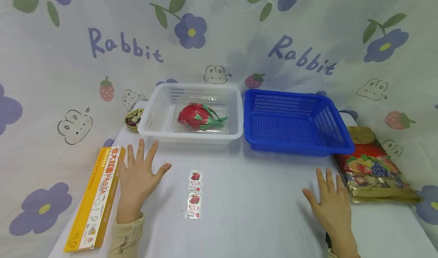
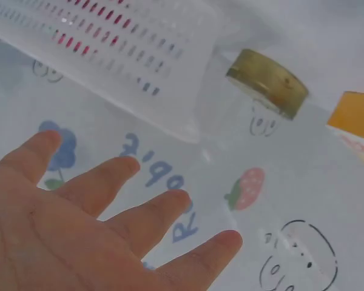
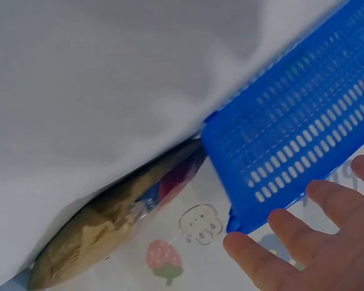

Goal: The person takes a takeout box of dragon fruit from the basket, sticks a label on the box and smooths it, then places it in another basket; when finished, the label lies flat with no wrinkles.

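My left hand (image 1: 138, 180) is spread above the table, fingers straight and holding nothing, between the pasta box (image 1: 96, 199) and two dragon fruit stickers (image 1: 194, 195). My right hand (image 1: 332, 208) is likewise spread and holds nothing, beside the red and gold fruit-print bag (image 1: 374, 166). A red and green dragon fruit (image 1: 196, 116) lies in a clear plastic clamshell box (image 1: 224, 105) inside the white basket (image 1: 189, 136). To its right stands the blue basket (image 1: 294, 145). In the right wrist view, my fingers (image 3: 294, 227) overlap the corner of the blue basket.
A small round tin (image 1: 132, 120) with a gold side sits at the left end of the white basket. The two baskets stand side by side at the table's back edge. Behind them hangs a curtain (image 1: 219, 29) printed with flowers and rabbits. White cloth (image 1: 253, 208) covers the table.
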{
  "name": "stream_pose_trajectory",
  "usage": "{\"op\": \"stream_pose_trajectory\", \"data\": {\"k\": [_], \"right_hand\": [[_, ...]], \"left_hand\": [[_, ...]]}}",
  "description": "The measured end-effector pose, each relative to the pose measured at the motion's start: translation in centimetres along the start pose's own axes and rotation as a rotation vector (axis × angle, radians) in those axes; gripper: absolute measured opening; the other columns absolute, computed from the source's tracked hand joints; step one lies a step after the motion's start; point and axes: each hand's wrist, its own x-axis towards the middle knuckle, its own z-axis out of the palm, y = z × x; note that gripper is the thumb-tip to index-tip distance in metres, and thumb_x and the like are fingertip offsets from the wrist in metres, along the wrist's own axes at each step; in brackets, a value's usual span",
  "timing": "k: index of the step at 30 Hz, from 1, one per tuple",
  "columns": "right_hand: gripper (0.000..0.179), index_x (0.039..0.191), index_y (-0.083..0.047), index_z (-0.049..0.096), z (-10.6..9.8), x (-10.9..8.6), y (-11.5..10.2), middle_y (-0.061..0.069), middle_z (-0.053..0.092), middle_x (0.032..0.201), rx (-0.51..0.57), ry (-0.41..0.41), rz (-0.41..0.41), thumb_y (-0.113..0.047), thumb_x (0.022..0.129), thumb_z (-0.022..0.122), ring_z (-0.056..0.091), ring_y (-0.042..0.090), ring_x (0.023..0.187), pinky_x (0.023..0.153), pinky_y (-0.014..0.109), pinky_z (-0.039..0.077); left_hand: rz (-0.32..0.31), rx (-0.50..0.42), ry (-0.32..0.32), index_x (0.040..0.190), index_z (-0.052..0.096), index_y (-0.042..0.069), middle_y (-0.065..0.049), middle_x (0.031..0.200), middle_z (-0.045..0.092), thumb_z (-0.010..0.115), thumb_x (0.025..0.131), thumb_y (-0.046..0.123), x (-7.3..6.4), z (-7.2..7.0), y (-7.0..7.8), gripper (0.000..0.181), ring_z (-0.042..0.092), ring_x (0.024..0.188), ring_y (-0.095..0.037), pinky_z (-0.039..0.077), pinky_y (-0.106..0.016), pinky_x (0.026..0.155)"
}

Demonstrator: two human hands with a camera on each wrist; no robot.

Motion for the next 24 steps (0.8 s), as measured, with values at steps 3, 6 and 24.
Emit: {"op": "stream_pose_trajectory", "data": {"k": [3,6,24], "right_hand": [[0.075,0.156,-0.016,0.017,0.2,0.5,-0.6,0.026,0.021,0.157,0.017,-0.005,-0.021,-0.051,0.098,0.047,0.014,0.053,0.144,0.106,0.074,0.017],[0.075,0.156,-0.016,0.017,0.5,1.1,-1.5,0.026,0.023,0.157,0.033,-0.011,-0.043,-0.050,0.098,0.047,0.016,0.053,0.143,0.107,0.072,0.020],[0.075,0.154,-0.015,0.025,1.5,5.8,-10.7,0.014,0.028,0.159,0.180,-0.003,-0.201,-0.052,0.095,0.052,0.036,0.045,0.139,0.104,0.068,0.032]], "left_hand": [[0.017,-0.028,0.001,0.153,0.028,0.024,-0.026,0.157,0.024,0.045,0.088,0.070,1.7,-0.8,0.9,0.081,0.016,0.141,-0.058,0.007,-0.076,0.108],[0.025,-0.060,-0.012,0.154,0.026,0.024,-0.025,0.157,0.024,0.042,0.090,0.069,3.2,-1.5,1.7,0.080,0.016,0.142,-0.057,0.007,-0.077,0.107],[-0.021,-0.356,-0.194,0.156,0.018,0.018,-0.020,0.159,0.023,0.024,0.092,0.073,11.0,-1.3,4.1,0.085,0.021,0.147,-0.041,0.022,-0.065,0.112]]}}
